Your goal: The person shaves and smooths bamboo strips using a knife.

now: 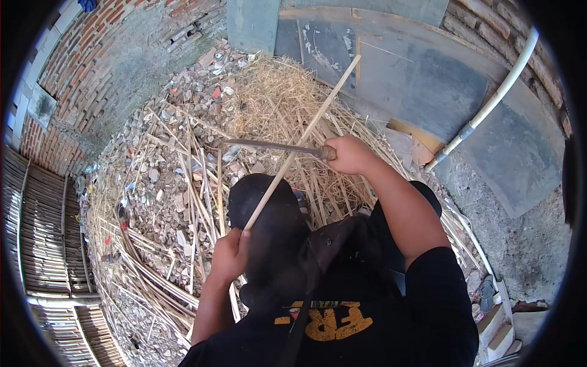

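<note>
My left hand (228, 257) is closed around the lower end of a long, pale bamboo strip (324, 109), which slants up and away to the right. In my right hand (350, 155) is the wooden handle of a machete (275, 145), its long dark blade pointing left. The blade crosses the strip around its middle; whether it touches or only passes in front I cannot tell. Dark-clothed knees (269, 205) lie beneath the strip, between my two hands.
Curly shavings (275, 92) heap up ahead. More bamboo strips (156, 275) lie over rubble (153, 177) at the left. Grey boards (403, 67) lean at the back, a white pipe (504, 85) stands right, and a slatted bamboo panel (43, 226) is far left.
</note>
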{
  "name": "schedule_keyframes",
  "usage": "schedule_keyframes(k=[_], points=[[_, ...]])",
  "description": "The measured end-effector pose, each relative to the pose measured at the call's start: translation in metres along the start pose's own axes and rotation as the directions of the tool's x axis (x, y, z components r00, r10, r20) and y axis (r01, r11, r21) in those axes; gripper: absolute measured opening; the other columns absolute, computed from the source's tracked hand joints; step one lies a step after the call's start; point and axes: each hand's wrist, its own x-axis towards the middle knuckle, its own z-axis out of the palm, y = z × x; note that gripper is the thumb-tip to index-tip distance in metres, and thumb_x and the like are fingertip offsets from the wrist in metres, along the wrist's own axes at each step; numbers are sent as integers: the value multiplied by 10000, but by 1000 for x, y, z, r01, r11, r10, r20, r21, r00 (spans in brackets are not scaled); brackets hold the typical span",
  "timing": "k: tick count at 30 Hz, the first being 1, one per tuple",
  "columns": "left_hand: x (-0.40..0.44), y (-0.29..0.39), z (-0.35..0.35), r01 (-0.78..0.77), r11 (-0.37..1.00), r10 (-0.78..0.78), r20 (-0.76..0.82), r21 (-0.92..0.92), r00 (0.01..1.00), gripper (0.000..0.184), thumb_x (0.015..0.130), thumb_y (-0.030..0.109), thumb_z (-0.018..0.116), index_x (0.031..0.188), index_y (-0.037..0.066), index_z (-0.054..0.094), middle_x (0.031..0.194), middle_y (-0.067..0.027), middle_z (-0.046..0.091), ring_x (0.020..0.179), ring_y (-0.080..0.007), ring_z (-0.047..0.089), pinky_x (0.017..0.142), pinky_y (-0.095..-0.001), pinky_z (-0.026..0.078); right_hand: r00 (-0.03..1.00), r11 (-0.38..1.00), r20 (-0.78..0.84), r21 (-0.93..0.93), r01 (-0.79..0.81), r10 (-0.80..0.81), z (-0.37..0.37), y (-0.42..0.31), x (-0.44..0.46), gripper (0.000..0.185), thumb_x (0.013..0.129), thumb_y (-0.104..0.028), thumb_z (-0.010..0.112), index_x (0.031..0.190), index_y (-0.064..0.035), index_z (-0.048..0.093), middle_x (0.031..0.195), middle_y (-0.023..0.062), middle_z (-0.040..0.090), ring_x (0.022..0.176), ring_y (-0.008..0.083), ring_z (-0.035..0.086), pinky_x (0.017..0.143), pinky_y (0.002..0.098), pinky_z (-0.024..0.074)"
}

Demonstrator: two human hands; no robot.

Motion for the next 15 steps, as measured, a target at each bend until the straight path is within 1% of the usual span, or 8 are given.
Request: schedule_keyframes(k=[3, 6, 9, 10, 12, 13, 14, 15], points=[[-1, 1, -6, 11, 1000, -12, 19, 5, 1000, 396, 1074, 291, 565, 818, -11, 554, 661, -266, 574, 647, -487, 596, 604, -500, 456, 997, 999, -79, -36, 9, -11, 1, -10, -10, 229, 765, -208, 747, 974, -114, 733, 826, 176, 717, 824, 386, 708, 734, 492, 550], [-1, -5, -5, 2, 1000, -2, 33, -5, 999, 391, 1071, 282, 569, 807, -6, 548, 653, -262, 574, 638, -483, 598, 594, -501, 456, 988, 983, -114, -163, 82, -102, 12, -18, -19, 227, 763, -210, 745, 972, -122, 736, 843, 168, 723, 833, 385, 710, 735, 491, 553], [-2, 2, -3, -26, 999, 26, 16, 39, 1000, 381, 1065, 269, 579, 798, -1, 544, 654, -264, 581, 646, -486, 611, 591, -516, 460, 998, 992, -57, -121, 20, -28, 1, -12, -13, 241, 758, -212, 756, 984, -128, 743, 869, 168, 728, 848, 389, 712, 756, 486, 557], [-7, 3, -1, -32, 998, 32, 3, 60, 999, 377, 1062, 263, 582, 795, 1, 544, 654, -264, 584, 647, -487, 615, 591, -521, 461, 997, 999, -64, -14, -50, 49, 0, 0, -5, 255, 754, -210, 767, 995, -131, 747, 881, 170, 730, 855, 397, 711, 762, 488, 559], [-4, 5, 1, -60, 993, 66, -52, 97, 996, 368, 1058, 252, 587, 789, 5, 542, 653, -263, 589, 650, -489, 623, 589, -533, 464, 994, 998, -99, -44, -53, 48, 2, 6, -3, 256, 752, -209, 771, 993, -127, 746, 871, 175, 727, 851, 401, 709, 760, 492, 558], [-4, 4, 0, -59, 994, 64, -52, 95, 997, 365, 1056, 248, 589, 787, 6, 541, 650, -263, 589, 650, -490, 625, 591, -536, 465, 992, 997, -118, -61, -51, 43, 1, 6, -3, 257, 751, -209, 773, 992, -125, 746, 866, 178, 726, 849, 402, 708, 759, 493, 557], [-6, 2, -2, -56, 994, 61, -50, 92, 997, 362, 1054, 245, 592, 786, 7, 539, 646, -262, 590, 651, -491, 628, 592, -540, 467, 992, 999, -125, -24, -32, 29, 2, 5, -6, 243, 752, -198, 767, 982, -124, 742, 864, 178, 726, 843, 406, 705, 759, 495, 556], [-8, 0, -2, -51, 995, 56, -44, 91, 997, 359, 1052, 241, 594, 785, 8, 538, 643, -261, 590, 651, -492, 630, 594, -543, 468, 991, 999, -134, -49, -7, 1, 0, -1, -11, 241, 751, -196, 767, 979, -120, 740, 862, 180, 725, 841, 406, 705, 761, 493, 555]])
